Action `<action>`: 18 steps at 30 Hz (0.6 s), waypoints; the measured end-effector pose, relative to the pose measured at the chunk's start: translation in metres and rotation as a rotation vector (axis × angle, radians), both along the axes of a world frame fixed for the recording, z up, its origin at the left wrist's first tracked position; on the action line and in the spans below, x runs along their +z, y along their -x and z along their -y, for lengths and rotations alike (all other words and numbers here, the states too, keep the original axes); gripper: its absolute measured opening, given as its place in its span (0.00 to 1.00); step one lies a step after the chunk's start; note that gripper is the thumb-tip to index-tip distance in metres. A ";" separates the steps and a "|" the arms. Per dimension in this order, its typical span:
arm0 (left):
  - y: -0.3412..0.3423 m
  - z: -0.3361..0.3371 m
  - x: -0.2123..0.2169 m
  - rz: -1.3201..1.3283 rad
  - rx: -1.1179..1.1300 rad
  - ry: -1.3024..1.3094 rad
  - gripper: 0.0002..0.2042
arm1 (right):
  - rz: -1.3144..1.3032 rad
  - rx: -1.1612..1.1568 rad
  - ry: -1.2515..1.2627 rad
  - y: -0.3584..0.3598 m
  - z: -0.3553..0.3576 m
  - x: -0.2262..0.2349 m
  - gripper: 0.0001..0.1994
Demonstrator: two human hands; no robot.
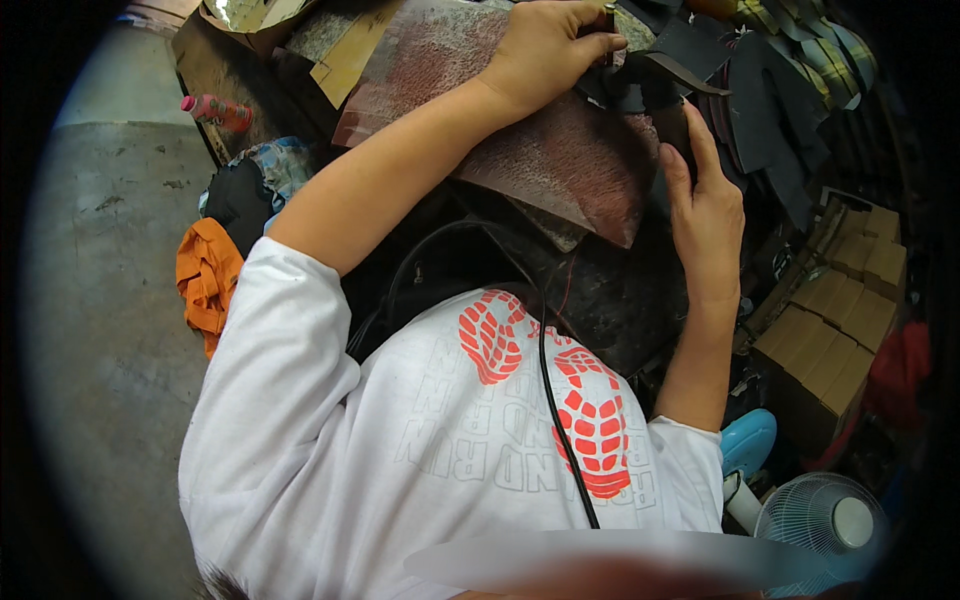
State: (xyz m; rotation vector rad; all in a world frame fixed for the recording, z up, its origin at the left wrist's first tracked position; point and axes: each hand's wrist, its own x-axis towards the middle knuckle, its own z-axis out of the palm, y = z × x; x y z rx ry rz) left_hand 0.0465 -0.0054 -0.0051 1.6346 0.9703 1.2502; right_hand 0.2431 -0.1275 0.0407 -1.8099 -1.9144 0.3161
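Observation:
My left hand (548,52) is closed above a worn reddish-brown board (560,170), its thumb and fingers pinching a slim metal-tipped tool (609,18). My right hand (706,205) is at the board's right side, thumb and fingers around a dark, curved piece (668,112). The dark piece reaches left toward the fingers of my left hand; shadow hides its exact kind and whether it touches the slim tool.
Several black cut pieces (775,110) lie at the right. Stacked cardboard boxes (830,320) and a fan (825,525) are at lower right. An orange cloth (208,275) and a pink bottle (222,113) are at left. A black cable (548,380) crosses my shirt.

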 end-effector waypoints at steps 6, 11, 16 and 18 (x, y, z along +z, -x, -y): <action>-0.002 0.007 -0.001 -0.127 0.177 -0.346 0.06 | 0.099 0.008 0.059 -0.001 0.001 0.005 0.25; -0.002 0.006 0.002 -0.124 0.188 -0.265 0.07 | 0.025 -0.008 0.075 -0.003 0.000 0.001 0.25; 0.001 0.002 0.005 -0.195 0.106 -0.150 0.08 | -0.478 -0.182 0.335 -0.009 0.001 -0.003 0.25; 0.003 0.002 0.004 -0.208 0.076 -0.250 0.08 | -0.410 -0.155 0.283 -0.010 0.003 -0.003 0.25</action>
